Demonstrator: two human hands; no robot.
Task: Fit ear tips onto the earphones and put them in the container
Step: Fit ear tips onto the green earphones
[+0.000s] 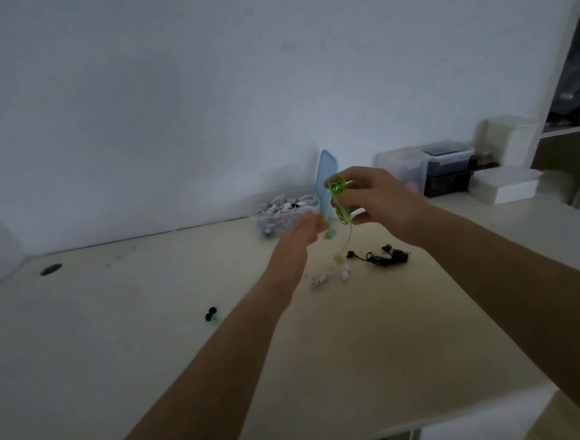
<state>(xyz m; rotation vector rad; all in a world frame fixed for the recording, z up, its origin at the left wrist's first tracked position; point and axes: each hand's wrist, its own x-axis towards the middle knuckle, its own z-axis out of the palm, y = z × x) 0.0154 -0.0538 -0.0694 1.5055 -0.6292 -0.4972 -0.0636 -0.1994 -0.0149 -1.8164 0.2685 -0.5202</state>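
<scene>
My right hand (371,197) holds a coiled bundle of green earphones (338,195) above the table, its cable dangling down. My left hand (305,232) pinches one green earbud (330,233) at the end of that cable, just left of and below the bundle. Behind the hands stands a clear container (283,213) with white earphones in it, and its blue lid (328,179) leans upright against the wall. Black earphones (385,256) and white earphones (326,274) lie on the table. Two black ear tips (210,313) and a green ear tip (215,319) lie further left.
Clear and dark storage boxes (439,168) and white boxes (505,184) stand at the back right. A round cable hole (50,269) is in the table (118,335) at the back left. The table's front edge runs at the lower right.
</scene>
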